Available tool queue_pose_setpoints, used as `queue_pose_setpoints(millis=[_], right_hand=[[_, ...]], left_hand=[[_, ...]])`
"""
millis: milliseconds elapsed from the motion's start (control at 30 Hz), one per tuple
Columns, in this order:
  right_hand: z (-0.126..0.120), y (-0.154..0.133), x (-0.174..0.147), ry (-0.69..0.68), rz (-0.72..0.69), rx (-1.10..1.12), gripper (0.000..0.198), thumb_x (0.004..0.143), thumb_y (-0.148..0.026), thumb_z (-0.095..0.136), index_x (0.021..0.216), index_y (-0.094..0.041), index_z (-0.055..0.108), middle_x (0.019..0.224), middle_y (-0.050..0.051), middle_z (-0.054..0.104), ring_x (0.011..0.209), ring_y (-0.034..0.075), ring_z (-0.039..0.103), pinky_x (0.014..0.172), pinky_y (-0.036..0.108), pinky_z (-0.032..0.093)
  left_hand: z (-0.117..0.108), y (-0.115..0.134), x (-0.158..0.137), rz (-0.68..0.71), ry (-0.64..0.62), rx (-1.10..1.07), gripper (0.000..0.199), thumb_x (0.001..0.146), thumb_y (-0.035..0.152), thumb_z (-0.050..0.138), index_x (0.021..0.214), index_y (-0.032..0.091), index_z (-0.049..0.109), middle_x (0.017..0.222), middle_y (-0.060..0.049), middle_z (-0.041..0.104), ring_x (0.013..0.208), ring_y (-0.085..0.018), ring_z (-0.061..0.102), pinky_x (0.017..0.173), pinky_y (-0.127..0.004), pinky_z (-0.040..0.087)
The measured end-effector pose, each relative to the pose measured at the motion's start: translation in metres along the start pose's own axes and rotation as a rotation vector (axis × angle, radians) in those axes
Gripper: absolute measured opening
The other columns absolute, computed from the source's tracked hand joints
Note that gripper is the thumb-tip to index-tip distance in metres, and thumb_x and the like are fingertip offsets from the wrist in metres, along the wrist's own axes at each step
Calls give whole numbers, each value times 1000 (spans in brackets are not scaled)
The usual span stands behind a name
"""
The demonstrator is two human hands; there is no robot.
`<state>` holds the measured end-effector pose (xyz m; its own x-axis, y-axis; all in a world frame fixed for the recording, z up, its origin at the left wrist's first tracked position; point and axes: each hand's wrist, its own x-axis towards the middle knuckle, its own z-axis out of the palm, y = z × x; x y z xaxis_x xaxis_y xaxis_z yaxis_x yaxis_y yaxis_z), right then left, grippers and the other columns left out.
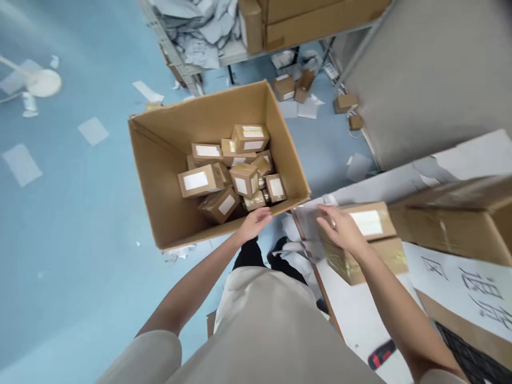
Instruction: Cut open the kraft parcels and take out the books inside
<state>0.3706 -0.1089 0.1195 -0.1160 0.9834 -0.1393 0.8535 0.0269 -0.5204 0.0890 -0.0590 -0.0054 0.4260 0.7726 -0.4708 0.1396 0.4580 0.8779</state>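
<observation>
A large open carton (pixel 158 186) stands in front of me, with several small brown boxes (pixel 199 181) bearing white labels inside it. My left hand (pixel 255 223) is at the carton's near rim, fingers stretched out; whether it touches the rim I cannot tell. On the white table to the right, a labelled brown box (pixel 382 216) lies beside a taped brown box (pixel 384 256). My right hand (pixel 339 226) is over the left end of these two, its thumb and fingers apart, and partly covers them. Nothing shows in either palm.
A shelf rack (pixel 236 52) with grey plastic bags and cartons stands ahead. Loose papers (pixel 93 131) and small boxes (pixel 284 87) lie on the blue floor. At right, the white table (pixel 356 314) bears a larger carton (pixel 444 229), a red-and-black tool (pixel 382 353) and a keyboard (pixel 468 346).
</observation>
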Motion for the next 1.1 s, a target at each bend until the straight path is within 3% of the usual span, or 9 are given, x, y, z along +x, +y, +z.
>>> queue_pose_setpoints(millis=[67,167,267,333,467,600,867,1000,1100], right_hand=[[44,-31,70,-211,-114,-9,39,90,-31,48,125,-16,57,119,13,65,107,27,63,94,43,48],[136,-66,180,-461,-163,37,37,87,-28,53,123,-18,60,122,12,65,112,27,61,98,40,45],[245,-87,275,-677,108,149,36,83,-27,61,118,-19,63,112,9,70,108,24,64,97,35,46],[315,-97,318,-694,203,175,54,81,-29,64,133,-17,52,125,12,63,114,23,61,98,34,46],[424,-117,352,-704,223,280,111,58,-17,82,150,-19,20,153,16,29,137,28,36,110,38,35],[475,-124,353,-619,311,345,115,61,-9,78,151,-13,7,154,23,22,138,31,34,112,44,31],[472,-85,356,-498,128,438,91,73,-23,72,149,-11,22,154,18,26,143,27,25,117,40,23],[463,-79,369,-475,121,480,78,81,-27,64,148,-12,26,151,15,33,140,24,31,117,39,24],[444,-82,378,-412,112,488,65,87,-34,57,145,-16,34,144,14,43,135,26,38,114,41,28]], left_hand=[[-78,-17,17,-28,202,26,45,76,39,68,113,14,61,109,-12,68,101,-21,64,96,-40,47],[-197,-58,44,-264,643,155,38,76,33,67,108,13,63,109,-12,68,106,-23,63,99,-37,45],[-290,-106,66,-436,885,225,50,79,34,63,121,9,54,125,-19,59,125,-28,51,108,-43,36],[-326,-134,80,-507,941,240,60,81,39,61,129,6,47,131,-22,53,130,-30,45,111,-44,31],[-338,-169,110,-641,1018,249,87,75,56,63,139,5,34,145,-26,30,136,-33,35,114,-42,26],[-325,-179,130,-725,1108,250,112,64,63,69,145,3,20,144,-25,19,141,-34,23,117,-39,20],[-319,-180,130,-608,1237,327,94,60,60,75,131,11,39,133,-20,35,135,-34,31,114,-45,23],[-326,-185,134,-350,1268,37,69,71,53,70,121,15,41,117,-14,53,112,-22,56,101,-37,42],[-334,-174,131,-118,1255,21,68,71,49,71,122,15,40,115,-12,56,105,-18,60,97,-33,46]])
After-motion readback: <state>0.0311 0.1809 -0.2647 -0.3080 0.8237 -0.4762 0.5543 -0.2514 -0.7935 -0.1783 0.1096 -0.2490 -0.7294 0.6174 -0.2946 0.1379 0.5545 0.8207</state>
